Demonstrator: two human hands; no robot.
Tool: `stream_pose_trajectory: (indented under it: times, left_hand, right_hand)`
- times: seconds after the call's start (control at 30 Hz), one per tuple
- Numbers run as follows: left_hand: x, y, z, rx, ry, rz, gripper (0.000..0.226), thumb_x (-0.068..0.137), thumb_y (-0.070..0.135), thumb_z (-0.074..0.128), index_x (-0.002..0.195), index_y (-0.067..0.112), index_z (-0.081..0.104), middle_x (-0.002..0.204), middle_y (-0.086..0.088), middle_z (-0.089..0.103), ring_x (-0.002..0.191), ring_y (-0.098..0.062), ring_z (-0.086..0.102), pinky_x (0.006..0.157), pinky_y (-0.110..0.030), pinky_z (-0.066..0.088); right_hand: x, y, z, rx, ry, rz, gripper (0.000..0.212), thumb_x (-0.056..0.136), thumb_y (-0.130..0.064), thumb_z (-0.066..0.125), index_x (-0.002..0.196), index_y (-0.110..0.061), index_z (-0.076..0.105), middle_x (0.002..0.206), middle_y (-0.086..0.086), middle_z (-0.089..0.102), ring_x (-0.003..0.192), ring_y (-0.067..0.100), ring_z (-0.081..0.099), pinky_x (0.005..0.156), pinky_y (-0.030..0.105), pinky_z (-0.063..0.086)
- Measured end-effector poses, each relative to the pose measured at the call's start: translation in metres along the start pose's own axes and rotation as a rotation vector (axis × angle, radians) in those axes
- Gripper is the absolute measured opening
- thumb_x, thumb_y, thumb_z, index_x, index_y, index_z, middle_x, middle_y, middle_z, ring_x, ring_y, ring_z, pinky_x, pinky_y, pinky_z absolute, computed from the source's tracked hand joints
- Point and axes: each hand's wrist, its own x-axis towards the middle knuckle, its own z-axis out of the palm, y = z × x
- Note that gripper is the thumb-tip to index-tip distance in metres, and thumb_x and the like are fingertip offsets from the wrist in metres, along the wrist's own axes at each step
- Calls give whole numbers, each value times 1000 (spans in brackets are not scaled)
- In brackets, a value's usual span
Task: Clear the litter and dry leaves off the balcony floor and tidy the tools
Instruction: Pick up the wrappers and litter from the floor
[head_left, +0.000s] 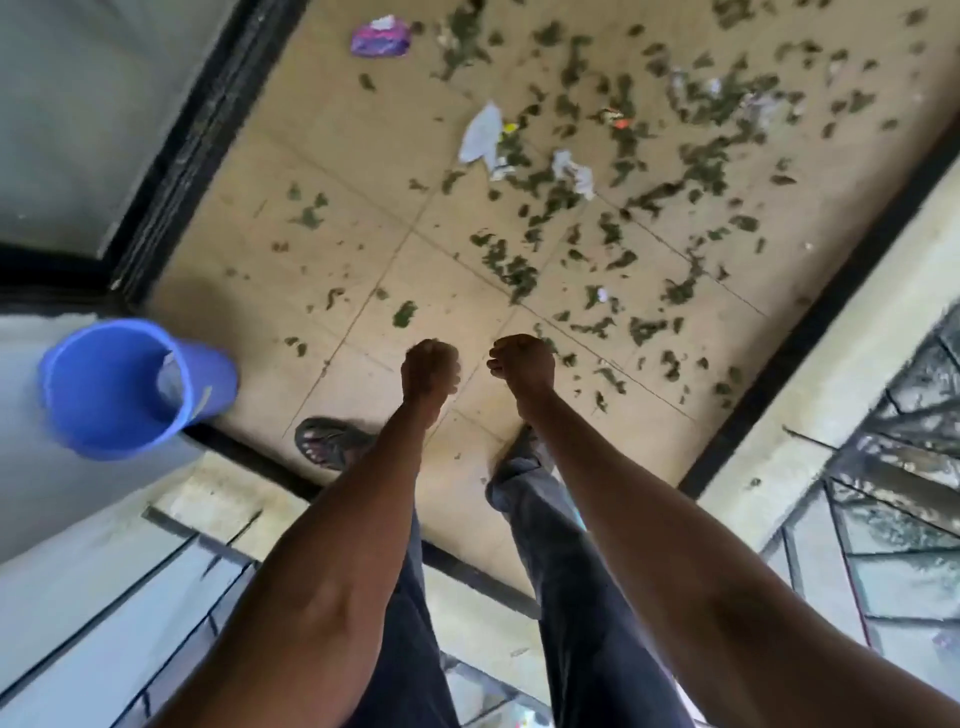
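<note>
Dry green leaves (511, 270) lie scattered over the beige tiled balcony floor (363, 208), thickest at the middle and right. Among them lie a white paper scrap (480, 134), a crumpled white tissue (574, 174), a purple wrapper (379, 37) at the far end and a small orange wrapper (618, 120). My left hand (430, 370) and my right hand (522, 364) are stretched out side by side above the near tiles, both curled into fists with nothing in them. No tools show in this view.
A blue plastic bin (119, 384) stands at the left by the dark floor border. A black door track (208, 130) runs along the left side. A low parapet wall (831, 374) with metal railing (893, 467) bounds the right. My sandalled feet stand on the near tiles.
</note>
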Motion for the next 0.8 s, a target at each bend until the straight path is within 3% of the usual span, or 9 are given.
stream_pose_trajectory:
  times: [0.13,0.23,0.33,0.4,0.5,0.57,0.63,0.7,0.8]
  left_hand:
    - [-22,26,85,273,-134,117,11,87,14,58,76,15,62,65,-8,63,56,-25,59,57,-34,51]
    - [-21,39,140,449,-211,178,8,79,25,57,73,23,63,79,-10,71,75,-31,68,69,-42,59]
    - [-10,48,175,549,-243,202,13,74,30,55,75,23,65,85,-10,72,83,-32,69,72,-46,59]
    - [-9,59,189,589,-260,211,14,72,33,55,74,22,63,83,-10,71,81,-33,68,72,-49,59]
    - [15,66,196,635,-293,193,15,69,34,55,73,21,62,82,-13,71,80,-36,68,71,-51,58]
    - [9,91,197,662,-285,178,9,75,27,55,69,22,59,76,-11,68,79,-35,67,72,-47,58]
    - [9,109,198,677,-270,161,28,88,18,53,64,30,46,67,0,58,69,-27,60,70,-35,51]
    - [25,119,197,700,-262,151,37,95,13,49,66,33,38,67,5,50,64,-19,51,67,-30,43]
    - [55,129,198,741,-295,143,17,96,11,47,81,18,50,77,-5,51,71,-21,49,69,-31,44]
  right_hand:
    - [30,5,-96,130,112,28,16,79,5,53,69,-2,63,63,12,62,58,24,59,58,32,52]
    - [46,11,-154,184,166,60,10,75,4,55,73,9,63,64,16,58,56,23,57,53,30,48]
    - [65,18,-182,189,202,87,26,72,3,57,51,-11,61,53,10,58,50,21,55,54,34,46]
    - [79,23,-189,215,207,92,30,65,2,60,40,-14,58,41,-2,52,51,20,51,59,39,42]
    - [87,20,-187,287,235,149,34,69,7,62,41,-10,56,41,0,53,51,20,53,57,39,45]
    - [92,16,-185,359,251,165,35,73,10,60,47,-12,56,48,8,56,52,22,55,54,36,44]
    - [100,14,-181,328,239,193,23,73,3,63,57,-14,61,64,16,63,64,27,61,59,37,49]
    - [112,15,-177,279,253,196,21,72,-1,64,54,-14,63,70,19,67,70,31,65,62,37,53]
    - [130,7,-170,285,334,238,17,69,-9,64,54,-13,68,66,19,69,63,33,69,63,42,55]
